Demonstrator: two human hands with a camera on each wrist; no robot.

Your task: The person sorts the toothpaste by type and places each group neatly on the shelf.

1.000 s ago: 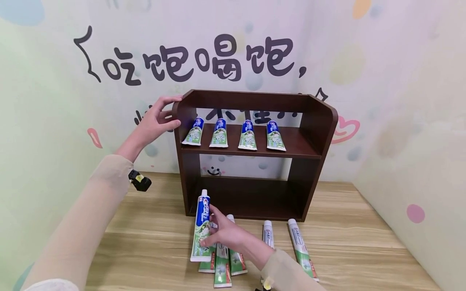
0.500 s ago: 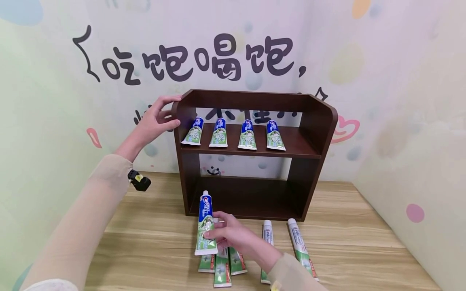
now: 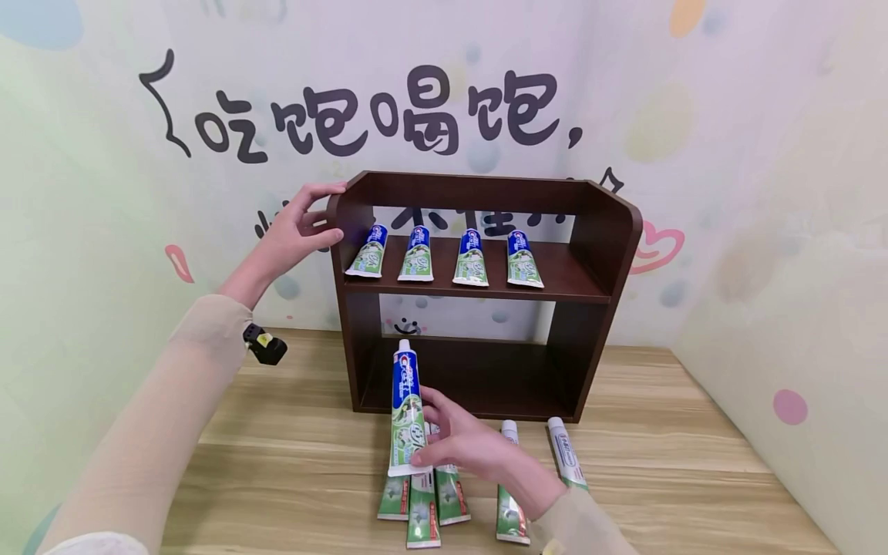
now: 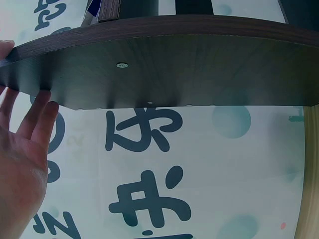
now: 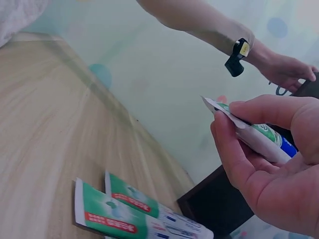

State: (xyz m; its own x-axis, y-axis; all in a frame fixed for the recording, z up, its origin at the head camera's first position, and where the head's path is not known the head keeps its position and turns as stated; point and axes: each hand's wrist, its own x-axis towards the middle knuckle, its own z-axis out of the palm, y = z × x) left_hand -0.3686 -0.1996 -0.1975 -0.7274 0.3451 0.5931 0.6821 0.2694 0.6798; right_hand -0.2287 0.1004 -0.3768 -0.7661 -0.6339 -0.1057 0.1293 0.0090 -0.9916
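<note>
My right hand point(image 3: 468, 441) pinches a blue and green toothpaste tube point(image 3: 405, 408) between thumb and fingers, cap end up, in front of the dark wooden rack point(image 3: 479, 293). In the right wrist view the thumb and fingers press on the tube point(image 5: 266, 142) near its flat end. My left hand point(image 3: 287, 231) grips the rack's upper left side panel; the left wrist view has its fingers point(image 4: 42, 117) touching the panel's outer face point(image 4: 174, 69). Several matching toothpaste tubes point(image 3: 472, 258) stand in a row on the upper shelf, leaning back.
Below the right hand, white and green toothpaste tubes point(image 3: 423, 512) lie bunched on the wooden table point(image 3: 291, 462). Two more tubes lie to the right, one point(image 3: 513, 516) partly behind the right forearm, the other point(image 3: 567, 455) farther right. A printed wall point(image 3: 277, 46) stands behind the rack.
My right hand has carried the toothpaste tube to the right and slightly up, toward the rack's lower opening. The left hand stays on the side panel, and the row of tubes is unchanged.
</note>
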